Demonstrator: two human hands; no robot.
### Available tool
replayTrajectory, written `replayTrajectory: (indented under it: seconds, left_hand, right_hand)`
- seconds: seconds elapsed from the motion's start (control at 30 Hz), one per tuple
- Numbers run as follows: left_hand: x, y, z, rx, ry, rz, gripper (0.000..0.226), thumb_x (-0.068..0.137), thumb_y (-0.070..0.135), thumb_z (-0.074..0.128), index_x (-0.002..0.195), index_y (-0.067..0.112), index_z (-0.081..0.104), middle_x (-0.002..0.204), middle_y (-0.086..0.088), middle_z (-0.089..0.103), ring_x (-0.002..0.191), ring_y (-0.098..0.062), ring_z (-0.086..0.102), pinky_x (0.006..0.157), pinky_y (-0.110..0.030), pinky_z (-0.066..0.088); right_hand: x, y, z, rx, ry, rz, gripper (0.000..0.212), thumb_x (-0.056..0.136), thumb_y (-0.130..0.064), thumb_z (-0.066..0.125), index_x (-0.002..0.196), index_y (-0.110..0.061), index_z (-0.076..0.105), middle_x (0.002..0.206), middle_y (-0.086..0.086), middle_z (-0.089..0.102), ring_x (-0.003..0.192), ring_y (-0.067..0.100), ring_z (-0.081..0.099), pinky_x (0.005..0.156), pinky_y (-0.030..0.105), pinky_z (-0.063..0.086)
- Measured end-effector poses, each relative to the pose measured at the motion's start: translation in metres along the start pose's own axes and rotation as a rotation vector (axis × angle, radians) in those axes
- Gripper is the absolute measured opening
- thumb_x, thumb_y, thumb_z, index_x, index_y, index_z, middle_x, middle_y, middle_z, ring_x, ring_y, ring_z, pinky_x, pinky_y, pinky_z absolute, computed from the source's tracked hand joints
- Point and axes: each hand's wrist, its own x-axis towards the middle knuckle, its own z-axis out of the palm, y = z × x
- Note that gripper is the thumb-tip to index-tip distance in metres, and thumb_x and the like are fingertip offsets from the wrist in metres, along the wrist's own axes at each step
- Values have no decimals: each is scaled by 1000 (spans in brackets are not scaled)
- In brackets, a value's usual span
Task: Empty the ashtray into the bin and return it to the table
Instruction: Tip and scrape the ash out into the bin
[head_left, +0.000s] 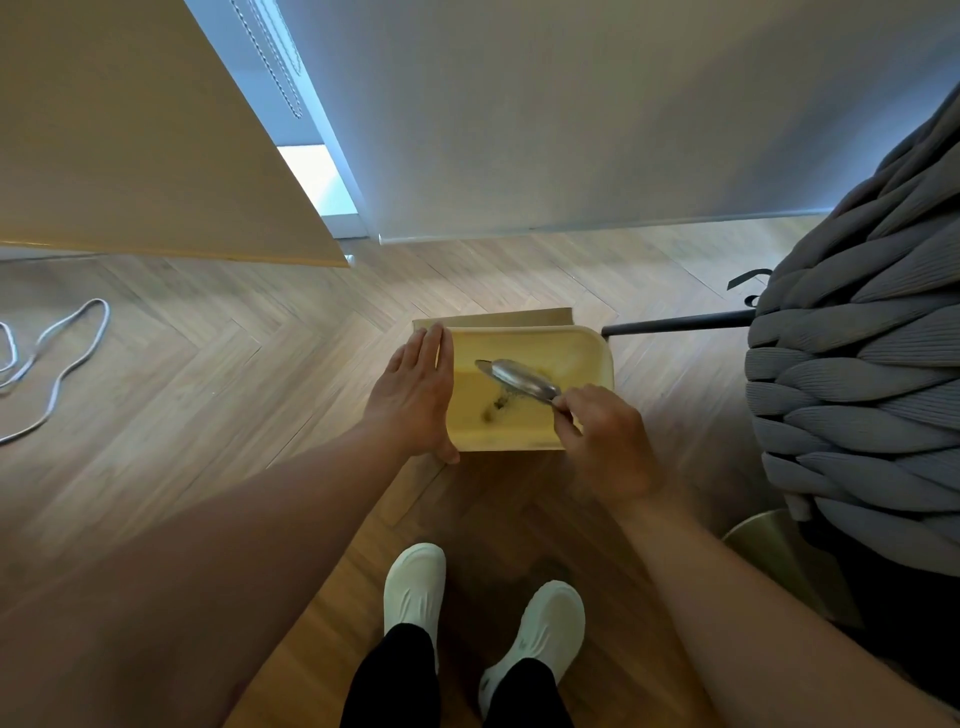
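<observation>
Item 1, far left of the grips: white cable (57, 353), looped on the wood floor (218, 374).

Item 2: left hand (415, 395), released, fingers flat against the left wall of the bin; it grasped nothing.

Item 3, between the grips: bin (597, 358), yellow, open-topped, on the floor. Dark ash lay on its bottom.

Item 4: ashtray (522, 378), metal, tipped on edge over the bin's mouth, above the ash.

Item 5: right hand (602, 436), fingers clenched on the ashtray's near rim.

Item 6, right of the grips: grey padded chair (857, 374).

Status, judged: emptying appeared largely done. Left: righting the ashtray and returning it to the worktop, which was not identifiable in view.
</observation>
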Motion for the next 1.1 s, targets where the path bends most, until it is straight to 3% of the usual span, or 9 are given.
replayTrajectory:
  seconds: [0.17, 0.47, 1.1]
  left_hand:
    - [2, 0, -1, -22, -12, -8, 159, 52, 63, 87, 151, 5, -22, 164, -15, -18, 152, -33, -14, 124, -42, 1]
    - [1, 0, -2, -19, 4, 2, 159, 50, 65, 87, 152, 4, -20, 164, -16, -13, 152, -34, -10, 125, -44, 5]
    - [-1, 3, -1, -29, -3, -11, 161, 49, 62, 89, 151, 5, -21, 164, -16, -16, 152, -34, -13, 125, -43, 3]
  right_hand:
    - [-9, 3, 7, -191, 8, -207, 10, 81, -1, 73, 90, 6, 73, 85, 21, 71, 81, 32, 69, 68, 42, 63]
    - [-11, 3, 5, -226, 26, -205, 14, 77, 2, 78, 90, 6, 74, 86, 21, 72, 84, 33, 70, 66, 40, 63]
    - [-15, 5, 8, -236, 41, -193, 10, 81, 3, 68, 89, 7, 74, 87, 23, 72, 88, 34, 71, 71, 41, 63]
